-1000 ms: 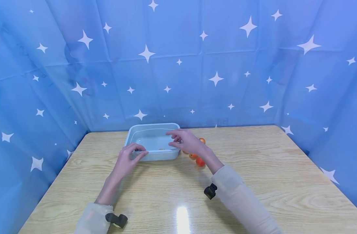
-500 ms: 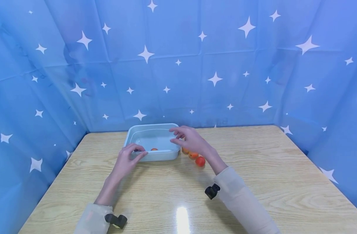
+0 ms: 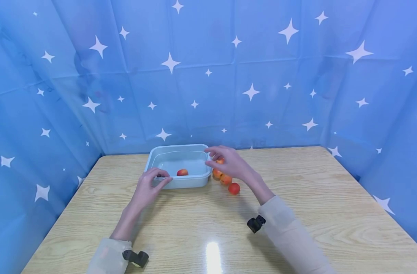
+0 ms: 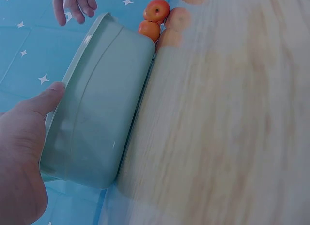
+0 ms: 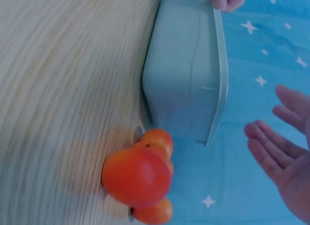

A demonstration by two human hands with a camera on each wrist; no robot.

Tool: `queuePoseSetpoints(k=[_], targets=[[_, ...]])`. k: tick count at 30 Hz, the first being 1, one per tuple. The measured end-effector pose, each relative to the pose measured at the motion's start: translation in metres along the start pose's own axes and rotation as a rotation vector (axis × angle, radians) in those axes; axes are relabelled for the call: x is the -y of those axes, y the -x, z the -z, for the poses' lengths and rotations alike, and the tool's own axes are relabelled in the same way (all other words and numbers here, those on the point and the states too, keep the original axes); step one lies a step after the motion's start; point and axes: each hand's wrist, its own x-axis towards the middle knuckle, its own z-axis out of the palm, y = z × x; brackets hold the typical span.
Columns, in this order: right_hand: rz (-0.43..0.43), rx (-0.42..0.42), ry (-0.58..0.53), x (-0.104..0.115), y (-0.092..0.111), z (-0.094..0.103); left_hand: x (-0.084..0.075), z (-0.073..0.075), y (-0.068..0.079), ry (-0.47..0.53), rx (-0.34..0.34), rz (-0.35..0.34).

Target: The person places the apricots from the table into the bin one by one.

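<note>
A pale blue-green plastic basin point(image 3: 191, 182) stands at the back of the table. My left hand point(image 3: 151, 184) pinches its front rim near the left corner, thumb on the outer side in the left wrist view. Inside lies one red-orange apple-like fruit point(image 3: 182, 172), close to the front wall. Over the basin's right end hovers my right hand point(image 3: 229, 161), fingers spread and relaxed, holding nothing. Below and beside it, several more such fruits sit on the table against the basin's right side, the reddest fruit point(image 3: 233, 188) being nearest to me. The right hand partly covers the rearmost fruit point(image 3: 220, 160).
The wood-grain table point(image 3: 181, 228) stretches in front and to the right. Behind it and along both sides hangs a blue curtain point(image 3: 208, 91) with white stars. Each wrist wears a small black camera, such as the left camera point(image 3: 136, 258).
My right hand has drawn back to the right from over the basin. The fruit inside has come into fuller view, shifting left then slightly back. My left hand has stayed on the rim.
</note>
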Motion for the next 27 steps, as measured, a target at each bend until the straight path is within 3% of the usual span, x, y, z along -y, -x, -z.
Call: queuePoseSetpoints(k=[6,13,27], targets=[[-0.036,0.015,0.031,-0.004,0.007,0.008,0.000,0.000,0.000,0.008,0.005,0.004],[0.002,-0.005,0.054,-0.010,0.015,0.014,-0.001,0.000,0.000,0.006,-0.009,-0.024],[-0.049,0.021,0.053,-0.014,0.028,0.023,0.001,0.000,0.000,0.016,-0.025,-0.055]])
